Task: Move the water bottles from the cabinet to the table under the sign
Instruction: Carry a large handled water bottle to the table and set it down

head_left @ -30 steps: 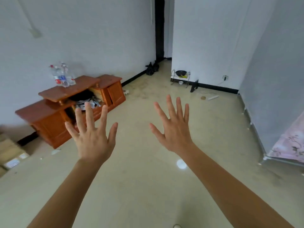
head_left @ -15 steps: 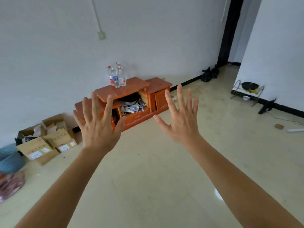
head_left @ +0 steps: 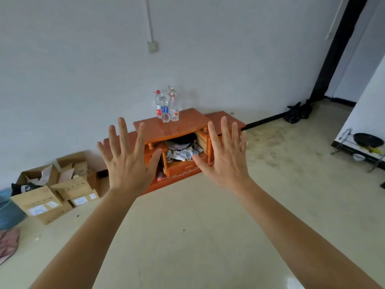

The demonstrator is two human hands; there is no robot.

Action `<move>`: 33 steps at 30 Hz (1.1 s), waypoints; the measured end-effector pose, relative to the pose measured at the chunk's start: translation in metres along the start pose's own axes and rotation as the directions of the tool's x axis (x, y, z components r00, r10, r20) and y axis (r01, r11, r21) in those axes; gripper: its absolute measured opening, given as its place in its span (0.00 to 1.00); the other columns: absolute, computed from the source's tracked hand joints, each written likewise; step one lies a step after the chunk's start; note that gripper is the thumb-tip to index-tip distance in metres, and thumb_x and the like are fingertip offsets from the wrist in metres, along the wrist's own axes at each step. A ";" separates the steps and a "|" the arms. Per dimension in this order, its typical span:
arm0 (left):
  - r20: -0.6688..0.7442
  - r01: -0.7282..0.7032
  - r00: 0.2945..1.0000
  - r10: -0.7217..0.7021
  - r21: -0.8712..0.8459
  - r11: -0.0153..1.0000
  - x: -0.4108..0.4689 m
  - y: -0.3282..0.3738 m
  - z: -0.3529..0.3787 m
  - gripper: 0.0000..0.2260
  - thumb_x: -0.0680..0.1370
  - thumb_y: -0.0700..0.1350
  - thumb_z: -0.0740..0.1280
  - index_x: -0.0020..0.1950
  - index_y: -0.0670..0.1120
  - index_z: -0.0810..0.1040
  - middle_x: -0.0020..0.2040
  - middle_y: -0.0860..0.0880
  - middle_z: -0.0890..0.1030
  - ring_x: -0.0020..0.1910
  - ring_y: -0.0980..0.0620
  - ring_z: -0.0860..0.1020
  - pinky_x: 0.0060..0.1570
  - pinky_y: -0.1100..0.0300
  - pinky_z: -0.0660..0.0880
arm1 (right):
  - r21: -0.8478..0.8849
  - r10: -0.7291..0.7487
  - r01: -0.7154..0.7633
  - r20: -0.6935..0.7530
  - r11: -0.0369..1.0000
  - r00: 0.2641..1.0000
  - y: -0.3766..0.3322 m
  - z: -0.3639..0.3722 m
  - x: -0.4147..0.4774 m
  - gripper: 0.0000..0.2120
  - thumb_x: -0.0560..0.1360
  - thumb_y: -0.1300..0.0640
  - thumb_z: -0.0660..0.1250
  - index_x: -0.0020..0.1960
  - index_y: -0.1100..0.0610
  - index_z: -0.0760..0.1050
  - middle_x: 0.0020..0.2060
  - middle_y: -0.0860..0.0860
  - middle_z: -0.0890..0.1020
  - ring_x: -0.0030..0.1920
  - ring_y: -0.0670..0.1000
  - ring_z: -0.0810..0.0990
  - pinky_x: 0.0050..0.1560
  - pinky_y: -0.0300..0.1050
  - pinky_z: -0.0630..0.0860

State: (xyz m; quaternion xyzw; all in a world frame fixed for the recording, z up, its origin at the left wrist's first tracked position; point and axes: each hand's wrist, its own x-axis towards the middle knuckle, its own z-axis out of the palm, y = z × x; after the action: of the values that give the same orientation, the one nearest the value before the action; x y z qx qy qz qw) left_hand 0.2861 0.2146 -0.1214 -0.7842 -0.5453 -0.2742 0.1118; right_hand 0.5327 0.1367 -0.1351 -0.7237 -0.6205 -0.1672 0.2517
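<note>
Empty, fingers spread wide: left hand [head_left: 129, 163] and right hand [head_left: 226, 159], backs up, outstretched toward cabinet [head_left: 168, 127].

Open floor [head_left: 198, 222] to cabinet [head_left: 173, 128] — boxes [head_left: 58, 192] crowd left, rack [head_left: 358, 149] far rt.

Glossy orange-brown for the cabinet [head_left: 173, 127]. Clear for the water bottles [head_left: 166, 107], with red, blue and white labels. Plain tan for the cardboard boxes [head_left: 39, 200], white stickers on them. Pale cream for the floor [head_left: 198, 226], white for the wall [head_left: 83, 59], black for the bags [head_left: 300, 112].
</note>
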 end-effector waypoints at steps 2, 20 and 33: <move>-0.003 0.006 1.000 -0.006 -0.004 1.000 0.059 -0.005 0.022 0.35 0.80 0.70 0.46 0.83 0.57 0.43 0.82 0.44 0.37 0.81 0.37 0.41 0.73 0.28 0.45 | -0.026 -0.006 0.006 -0.003 1.000 1.000 0.008 0.017 0.056 0.46 0.77 0.26 0.53 0.83 0.48 0.40 0.82 0.58 0.42 0.81 0.66 0.43 0.78 0.70 0.44; 0.130 -0.032 0.991 0.021 0.082 0.996 0.412 -0.012 0.308 0.33 0.81 0.70 0.43 0.82 0.57 0.38 0.82 0.45 0.35 0.81 0.38 0.39 0.74 0.30 0.45 | 0.002 0.061 -0.062 0.064 0.998 0.996 0.152 0.276 0.401 0.46 0.77 0.26 0.53 0.83 0.48 0.38 0.82 0.60 0.42 0.81 0.67 0.45 0.78 0.69 0.46; 0.159 0.057 0.984 -0.078 0.130 0.990 0.652 -0.026 0.454 0.36 0.78 0.72 0.36 0.82 0.56 0.41 0.83 0.44 0.37 0.81 0.38 0.41 0.74 0.30 0.48 | 0.066 0.048 -0.068 0.260 0.996 0.964 0.222 0.450 0.662 0.48 0.75 0.23 0.49 0.80 0.45 0.28 0.81 0.57 0.34 0.81 0.65 0.40 0.78 0.67 0.40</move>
State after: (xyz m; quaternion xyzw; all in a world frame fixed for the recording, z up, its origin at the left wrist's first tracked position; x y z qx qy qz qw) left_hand 0.5687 0.9577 -0.1394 -0.7765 -0.5950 -0.1780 0.1060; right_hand 0.8344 0.9101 -0.1705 -0.7472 -0.6323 -0.0410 0.2003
